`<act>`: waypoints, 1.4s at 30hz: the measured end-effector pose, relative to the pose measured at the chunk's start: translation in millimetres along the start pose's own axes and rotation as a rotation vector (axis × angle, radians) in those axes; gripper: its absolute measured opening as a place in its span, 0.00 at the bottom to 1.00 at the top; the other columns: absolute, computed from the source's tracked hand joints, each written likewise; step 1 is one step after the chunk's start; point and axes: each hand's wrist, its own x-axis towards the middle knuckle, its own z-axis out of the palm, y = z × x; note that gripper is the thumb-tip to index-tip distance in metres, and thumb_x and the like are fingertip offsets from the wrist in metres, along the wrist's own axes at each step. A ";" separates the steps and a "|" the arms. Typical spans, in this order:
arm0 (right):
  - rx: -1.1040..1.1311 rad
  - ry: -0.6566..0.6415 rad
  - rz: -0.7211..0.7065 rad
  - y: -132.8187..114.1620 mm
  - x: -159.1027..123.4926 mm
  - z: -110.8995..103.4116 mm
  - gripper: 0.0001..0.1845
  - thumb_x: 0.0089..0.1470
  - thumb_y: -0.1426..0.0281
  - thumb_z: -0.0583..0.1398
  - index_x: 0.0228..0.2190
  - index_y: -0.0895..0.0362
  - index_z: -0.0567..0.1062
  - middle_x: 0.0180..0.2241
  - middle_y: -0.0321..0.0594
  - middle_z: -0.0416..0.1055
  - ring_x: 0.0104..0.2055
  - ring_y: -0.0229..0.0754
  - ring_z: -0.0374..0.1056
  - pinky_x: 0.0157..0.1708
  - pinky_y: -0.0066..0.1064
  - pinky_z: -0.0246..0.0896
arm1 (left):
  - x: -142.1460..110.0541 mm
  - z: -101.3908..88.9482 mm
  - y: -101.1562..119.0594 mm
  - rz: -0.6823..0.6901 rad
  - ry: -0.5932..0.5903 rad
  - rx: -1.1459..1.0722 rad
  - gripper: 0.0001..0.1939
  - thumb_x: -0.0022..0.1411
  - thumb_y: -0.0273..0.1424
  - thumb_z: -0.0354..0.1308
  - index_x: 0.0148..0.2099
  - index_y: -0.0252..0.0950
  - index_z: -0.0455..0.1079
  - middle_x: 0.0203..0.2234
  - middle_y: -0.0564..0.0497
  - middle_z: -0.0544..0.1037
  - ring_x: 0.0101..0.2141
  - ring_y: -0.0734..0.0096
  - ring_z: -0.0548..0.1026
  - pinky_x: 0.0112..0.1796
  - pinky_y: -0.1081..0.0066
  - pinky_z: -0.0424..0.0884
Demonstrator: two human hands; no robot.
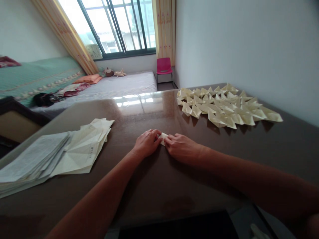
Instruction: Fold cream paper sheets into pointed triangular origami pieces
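Observation:
Between my two hands, near the middle of the brown table, is a small folded piece of cream paper [163, 138]. My left hand [147, 142] has its fingers closed on the paper's left edge. From the other side, my right hand [181, 146] pinches the same paper, its fingers curled over the right edge. Most of the folded paper is hidden by the fingers, so its exact shape cannot be made out. Both forearms reach in from the near edge, low over the tabletop.
On the brown glossy table [149, 196], many folded paper boats [221, 108] sit in rows at the back right. A stack of creased paper sheets [82, 146] and printed pages [32, 156] lies at the left. Beyond are a bed [134, 81] and a pink chair [163, 66].

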 end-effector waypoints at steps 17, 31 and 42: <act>0.783 0.037 0.379 42.8 9.4 21.8 0.18 0.47 0.71 0.64 0.42 0.59 0.70 0.31 0.36 0.70 0.31 0.36 0.65 0.33 0.27 0.60 | -3.3 4.6 2.9 0.083 -0.053 -0.149 0.17 0.54 0.39 0.60 0.46 0.41 0.68 0.36 0.51 0.74 0.33 0.68 0.73 0.35 0.70 0.67; 0.747 0.050 0.206 48.9 5.0 7.3 0.12 0.56 0.63 0.59 0.28 0.60 0.75 0.23 0.33 0.70 0.24 0.32 0.61 0.26 0.24 0.52 | -1.8 -9.6 11.2 0.086 0.027 -0.480 0.13 0.53 0.41 0.60 0.35 0.36 0.69 0.26 0.54 0.74 0.27 0.74 0.71 0.28 0.76 0.67; 0.469 0.312 0.265 37.3 7.2 6.7 0.17 0.60 0.58 0.54 0.27 0.56 0.72 0.24 0.36 0.68 0.27 0.34 0.60 0.28 0.26 0.46 | 0.9 -18.1 9.4 0.045 0.160 -0.499 0.13 0.56 0.39 0.59 0.27 0.33 0.72 0.21 0.55 0.74 0.25 0.76 0.68 0.28 0.77 0.63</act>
